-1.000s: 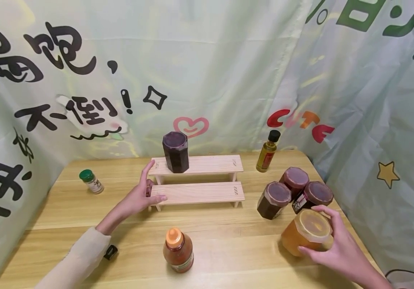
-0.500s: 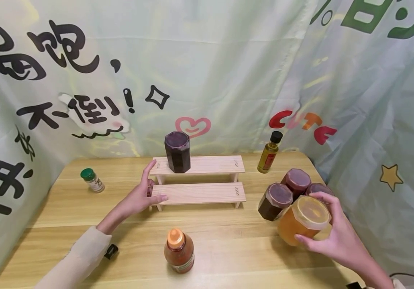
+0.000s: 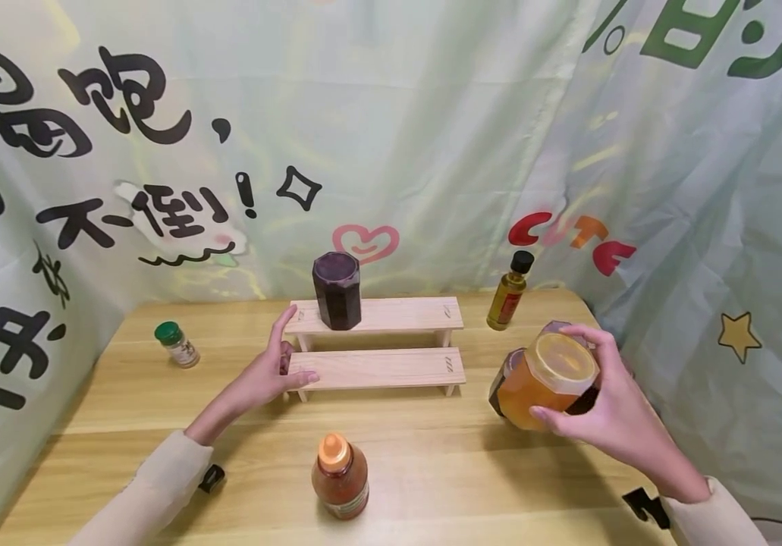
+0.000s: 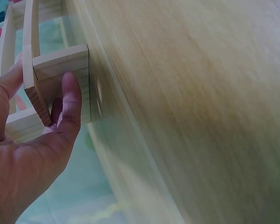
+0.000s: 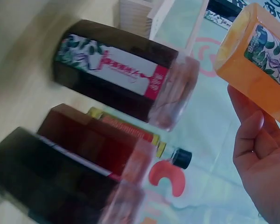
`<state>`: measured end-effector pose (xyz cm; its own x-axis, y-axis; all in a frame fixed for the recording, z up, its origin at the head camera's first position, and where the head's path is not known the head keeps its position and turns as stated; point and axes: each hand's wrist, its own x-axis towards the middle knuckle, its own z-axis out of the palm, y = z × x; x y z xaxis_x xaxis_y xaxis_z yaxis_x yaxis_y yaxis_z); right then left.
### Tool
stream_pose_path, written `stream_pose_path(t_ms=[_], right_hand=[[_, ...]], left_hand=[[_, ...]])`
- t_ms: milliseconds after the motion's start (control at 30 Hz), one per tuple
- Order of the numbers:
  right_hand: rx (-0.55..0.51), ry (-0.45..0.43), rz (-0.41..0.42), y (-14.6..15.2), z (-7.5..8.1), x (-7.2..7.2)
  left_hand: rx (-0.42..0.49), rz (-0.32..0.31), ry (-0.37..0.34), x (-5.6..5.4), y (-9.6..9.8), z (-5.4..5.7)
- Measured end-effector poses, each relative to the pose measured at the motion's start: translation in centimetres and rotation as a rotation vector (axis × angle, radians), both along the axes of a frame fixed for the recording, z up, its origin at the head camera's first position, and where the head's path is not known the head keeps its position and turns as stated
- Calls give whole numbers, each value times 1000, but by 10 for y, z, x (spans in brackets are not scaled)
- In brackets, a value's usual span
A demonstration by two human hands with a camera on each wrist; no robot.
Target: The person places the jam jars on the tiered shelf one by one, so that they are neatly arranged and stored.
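My right hand grips an octagonal jar of orange-amber contents, fingers on the far side and thumb in front. In the head view, the jar is raised above the table, overlapping several dark jars. Its leafy label shows in the right wrist view, where three dark jars, the nearest a labelled jar, stand beside it. My left hand holds the left end of a two-tier wooden stand, thumb on the lower shelf, index finger reaching the upper one. One dark purple jar stands on the upper shelf.
A sauce bottle with an orange cap stands at the front middle. A small oil bottle is at the back right, and a green-capped spice jar at the left. A printed cloth hangs behind the wooden table.
My right hand has lifted the amber jar and carried it forward and slightly left, over the dark jars. The left hand keeps its place on the stand.
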<state>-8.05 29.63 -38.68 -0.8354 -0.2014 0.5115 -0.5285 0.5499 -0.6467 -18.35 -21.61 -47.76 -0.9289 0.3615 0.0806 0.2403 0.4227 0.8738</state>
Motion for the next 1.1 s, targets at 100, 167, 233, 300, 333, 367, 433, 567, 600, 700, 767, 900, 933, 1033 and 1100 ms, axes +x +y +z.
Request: stream_pose_path(t_ms=[100, 167, 233, 300, 333, 367, 433, 567, 600, 700, 767, 900, 933, 1033, 1100], right_hand=[[-10, -18, 4, -8, 6, -8], [-13, -26, -6, -12, 9, -14], [-23, -46, -5, -16, 12, -20], [-45, -73, 9, -21, 14, -26], [-53, -85, 15, -23, 15, -28], [-64, -97, 23, -25, 15, -31], [-85, -120, 44, -29, 15, -36], [-64, -123, 39, -37, 15, -46], [-48, -118, 28, -38, 15, -48], [18, -87, -21, -42, 17, -55], [56, -61, -47, -44, 19, -60], [56, -30, -41, -48, 25, -71], [44, -28, -30, -50, 26, -73], [6, -36, -5, -57, 28, -81], [-10, -46, 7, -63, 29, -86]], left_hand=[[-1, 1, 2, 1, 1, 0], [5, 2, 2, 0, 1, -1], [8, 1, 0, -1, 1, -2], [4, 5, -4, -2, 0, -2], [3, 6, -8, -2, 0, -3], [1, 4, -9, -3, 0, -3], [-2, 6, -10, -3, 0, -3], [3, -2, 3, -2, 0, -2], [2, -1, 5, -1, 0, -2], [2, -2, 7, -1, 1, -1], [4, -3, 4, -1, 2, -1], [10, -17, 6, -3, 5, -2], [7, -14, 7, -4, 5, -3], [0, -1, 4, -4, 3, -4], [-10, 7, -3, -3, 0, -5]])
